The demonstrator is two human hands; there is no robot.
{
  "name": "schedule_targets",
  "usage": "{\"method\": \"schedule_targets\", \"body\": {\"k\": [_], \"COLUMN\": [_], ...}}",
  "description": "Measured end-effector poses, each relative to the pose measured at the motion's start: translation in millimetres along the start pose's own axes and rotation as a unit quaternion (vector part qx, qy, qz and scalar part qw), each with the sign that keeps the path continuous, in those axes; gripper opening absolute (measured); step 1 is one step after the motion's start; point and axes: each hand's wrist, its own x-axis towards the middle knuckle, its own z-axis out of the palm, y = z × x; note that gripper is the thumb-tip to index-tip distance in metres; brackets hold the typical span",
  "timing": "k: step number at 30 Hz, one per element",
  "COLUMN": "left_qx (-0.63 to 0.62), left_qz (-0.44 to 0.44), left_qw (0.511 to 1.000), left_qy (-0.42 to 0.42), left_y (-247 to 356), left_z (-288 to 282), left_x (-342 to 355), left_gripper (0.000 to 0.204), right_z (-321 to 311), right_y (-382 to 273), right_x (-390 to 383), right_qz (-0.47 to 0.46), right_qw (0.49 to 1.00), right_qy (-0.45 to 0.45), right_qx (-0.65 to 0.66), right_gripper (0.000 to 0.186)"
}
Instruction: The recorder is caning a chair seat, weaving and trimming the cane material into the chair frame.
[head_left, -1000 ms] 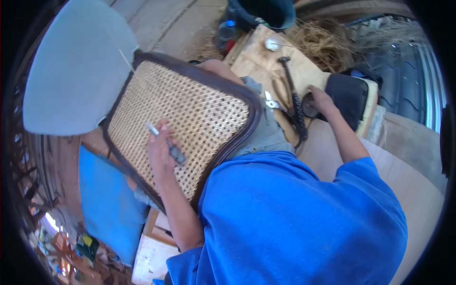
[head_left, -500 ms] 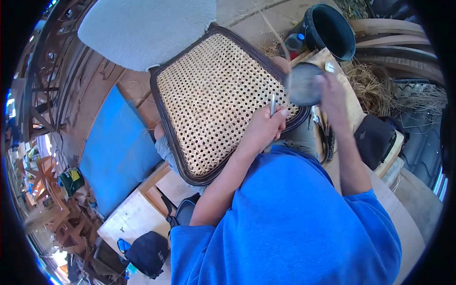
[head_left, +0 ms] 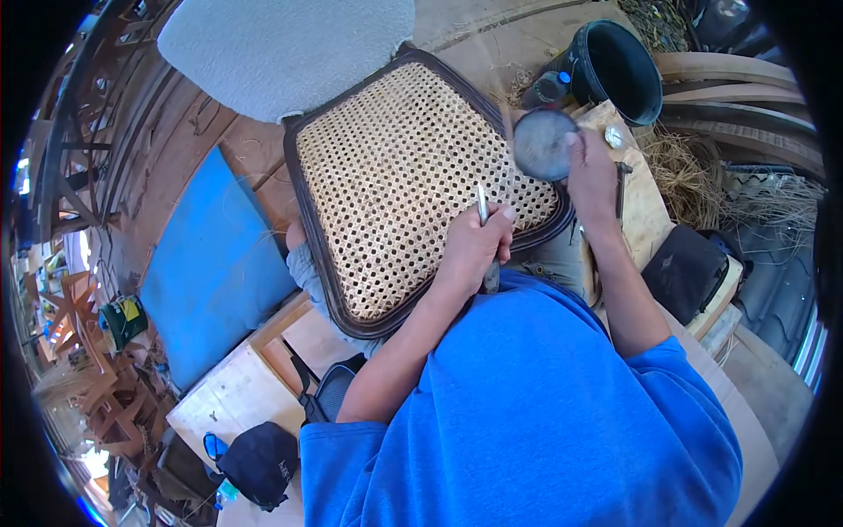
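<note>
A woven cane panel (head_left: 395, 158) in a dark brown rounded frame lies across my lap. My left hand (head_left: 474, 246) is closed around a slim pointed metal hand tool (head_left: 482, 204). Its bright tip points away from me over the cane, and its dark end shows below my fist. My right hand (head_left: 594, 180) grips a round grey disc-faced object (head_left: 543, 145), held above the panel's right corner with the thumb on its edge. Whether this object has a handle is hidden by my fingers.
A pale padded piece (head_left: 281, 53) touches the panel's far side. To the left lies a blue sheet (head_left: 211, 272). A dark bucket (head_left: 580, 66) and a blue-capped bottle (head_left: 544, 90) stand far right, near loose fibre (head_left: 689, 176). Black caps (head_left: 263, 465) lie near left.
My right hand and the round object have moved slightly left, and the object is less blurred. My left hand has shifted a little left with its tool.
</note>
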Motion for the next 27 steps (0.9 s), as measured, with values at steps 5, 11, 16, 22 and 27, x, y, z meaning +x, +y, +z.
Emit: {"method": "schedule_targets", "body": {"k": [5,11,16,22,27], "left_qx": [0.035,-0.073,-0.075,-0.061,-0.081], "left_qz": [-0.046,-0.066,-0.038,0.016,0.049], "left_qw": [0.998,0.995,0.996,0.997,0.995], "left_qy": [-0.009,0.024,0.038,0.047,0.021], "left_y": [-5.3,-4.6,-4.7,1.1,6.9], "left_z": [4.3,-2.7,0.2,10.8,15.3], "left_x": [12.9,19.9,28.2,29.4,28.1], "left_gripper": [0.023,0.022,0.021,0.027,0.024], "right_z": [11.5,-1.6,1.7,29.5,31.3], "right_y": [-12.9,-28.5,-16.3,-17.4,-33.2], "right_x": [-24.0,-17.1,-14.2,-20.8,-19.4], "right_qz": [0.001,0.135,0.067,-0.208,-0.019], "right_qw": [0.99,0.973,0.945,0.97,0.884], "right_qy": [-0.037,-0.131,-0.118,-0.05,-0.062], "right_qx": [0.138,0.134,0.297,0.119,0.463], "right_gripper": [0.026,0.026,0.014,0.021,0.05]}}
